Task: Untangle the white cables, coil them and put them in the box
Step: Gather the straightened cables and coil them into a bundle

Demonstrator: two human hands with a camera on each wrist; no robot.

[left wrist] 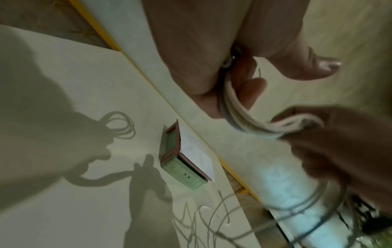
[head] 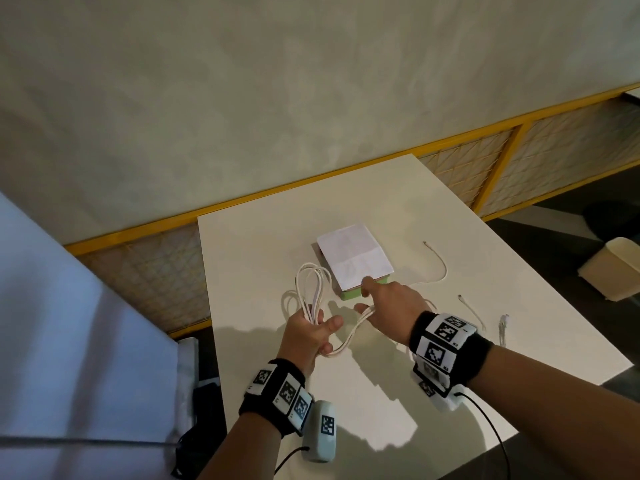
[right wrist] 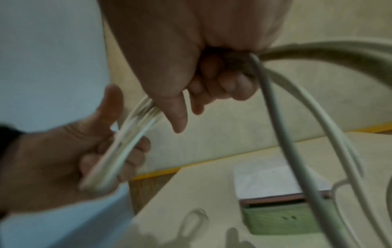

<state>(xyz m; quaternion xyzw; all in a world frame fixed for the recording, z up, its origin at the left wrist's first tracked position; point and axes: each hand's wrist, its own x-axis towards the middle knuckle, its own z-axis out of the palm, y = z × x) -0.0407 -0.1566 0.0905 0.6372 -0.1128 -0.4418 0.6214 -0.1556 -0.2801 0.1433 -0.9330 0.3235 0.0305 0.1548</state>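
Note:
My left hand (head: 317,332) grips a bundle of white cable loops (head: 309,285) that stand up above its fingers, over the white table (head: 450,223). A few strands (head: 349,337) run from it across to my right hand (head: 384,306), which curls its fingers round them, forefinger stretched out near the box. The green box (head: 349,293) with a pink rim lies just beyond the right hand, a white sheet (head: 353,256) covering its top. In the left wrist view the strands (left wrist: 235,107) pass between both hands. The right wrist view shows the cables (right wrist: 282,125) leaving my right hand (right wrist: 214,87) toward the box (right wrist: 282,219).
Loose white cable ends (head: 438,261) lie on the table right of the box, with more (head: 472,311) near the right edge. A yellow-framed mesh panel (head: 478,168) runs behind the table. A beige bin (head: 613,271) stands on the floor at the right.

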